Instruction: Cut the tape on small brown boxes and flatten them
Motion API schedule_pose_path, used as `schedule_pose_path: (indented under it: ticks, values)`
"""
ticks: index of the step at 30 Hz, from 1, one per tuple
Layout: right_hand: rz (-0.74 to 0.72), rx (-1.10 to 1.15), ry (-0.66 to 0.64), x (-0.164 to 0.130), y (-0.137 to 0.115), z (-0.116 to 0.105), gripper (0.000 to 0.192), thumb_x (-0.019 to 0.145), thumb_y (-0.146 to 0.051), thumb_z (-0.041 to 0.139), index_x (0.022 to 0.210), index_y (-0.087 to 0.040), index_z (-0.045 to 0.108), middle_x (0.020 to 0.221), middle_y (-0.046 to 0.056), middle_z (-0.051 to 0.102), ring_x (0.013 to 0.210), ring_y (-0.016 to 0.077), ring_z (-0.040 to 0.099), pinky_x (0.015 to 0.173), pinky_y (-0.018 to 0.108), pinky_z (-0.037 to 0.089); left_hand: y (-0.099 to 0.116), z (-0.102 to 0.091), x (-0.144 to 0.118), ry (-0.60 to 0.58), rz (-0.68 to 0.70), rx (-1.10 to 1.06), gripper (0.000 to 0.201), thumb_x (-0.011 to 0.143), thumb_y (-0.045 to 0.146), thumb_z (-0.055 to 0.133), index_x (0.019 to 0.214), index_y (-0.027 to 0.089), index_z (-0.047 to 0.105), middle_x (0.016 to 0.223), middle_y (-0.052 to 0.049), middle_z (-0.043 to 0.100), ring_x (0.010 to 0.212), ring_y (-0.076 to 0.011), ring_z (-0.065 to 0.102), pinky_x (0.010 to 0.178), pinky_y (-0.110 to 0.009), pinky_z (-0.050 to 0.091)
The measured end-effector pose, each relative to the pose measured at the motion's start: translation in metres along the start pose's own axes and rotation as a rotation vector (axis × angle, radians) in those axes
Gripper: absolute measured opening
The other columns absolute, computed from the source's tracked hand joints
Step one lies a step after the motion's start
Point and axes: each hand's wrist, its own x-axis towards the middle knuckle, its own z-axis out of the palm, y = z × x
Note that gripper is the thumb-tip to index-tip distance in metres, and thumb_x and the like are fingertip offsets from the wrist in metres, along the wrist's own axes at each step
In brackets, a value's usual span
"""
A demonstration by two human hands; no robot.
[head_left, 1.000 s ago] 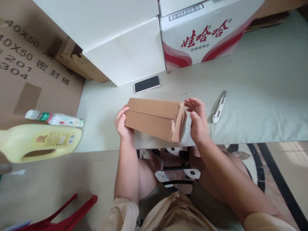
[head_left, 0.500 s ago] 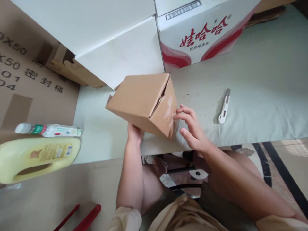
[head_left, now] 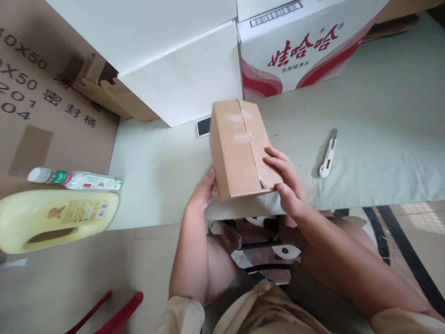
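Note:
A small brown cardboard box (head_left: 232,153) is tilted above the table, its taped seam turned up toward me. My left hand (head_left: 204,191) holds the box at its lower left side, thumb against the wall and the other fingers mostly hidden. At the lower right edge, my right hand (head_left: 288,178) grips the box, with fingertips on the seamed face and the thumb at the near corner. A white utility knife (head_left: 328,155) lies on the cloth to the right of my right hand. Partly behind the box is a phone (head_left: 203,127) with a dark screen.
White cartons (head_left: 187,74) and a red-and-white carton (head_left: 295,60) stand at the back of the cloth-covered table (head_left: 382,134). On the left are a large brown carton (head_left: 31,139), a clear plastic bottle (head_left: 76,179) and a yellow jug (head_left: 83,215). Red handles (head_left: 121,313) show below.
The box has been turned so its taped seam faces up, and it has shifted right. My right hand has closed onto its edge. The phone behind it has come into view.

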Motion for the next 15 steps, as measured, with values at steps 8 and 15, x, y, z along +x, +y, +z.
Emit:
schedule_pose_path:
  ticks: [8, 15]
  values:
    - [0.033, -0.014, -0.087, 0.005, -0.007, -0.003, 0.038, 0.099, -0.047, 0.052, 0.132, -0.03, 0.062, 0.156, 0.009, 0.051, 0.146, 0.0325, 0.047, 0.121, 0.059, 0.037, 0.016, 0.011, -0.003, 0.277, 0.526, 0.31, 0.036, 0.081, 0.053, 0.074, 0.1, 0.022, 0.078, 0.101, -0.008, 0.078, 0.094, -0.0249, 0.073, 0.087, -0.041, 0.059]
    - [0.046, -0.027, -0.243, 0.005, -0.017, 0.002, 0.04, 0.101, -0.048, 0.047, 0.132, -0.026, 0.06, 0.158, 0.013, 0.049, 0.147, 0.0312, 0.045, 0.118, 0.056, 0.041, 0.047, 0.038, -0.022, 0.099, 1.19, 0.598, 0.042, 0.099, 0.042, 0.041, 0.101, 0.032, 0.081, 0.102, -0.001, 0.079, 0.112, -0.0263, 0.066, 0.121, -0.054, 0.032]
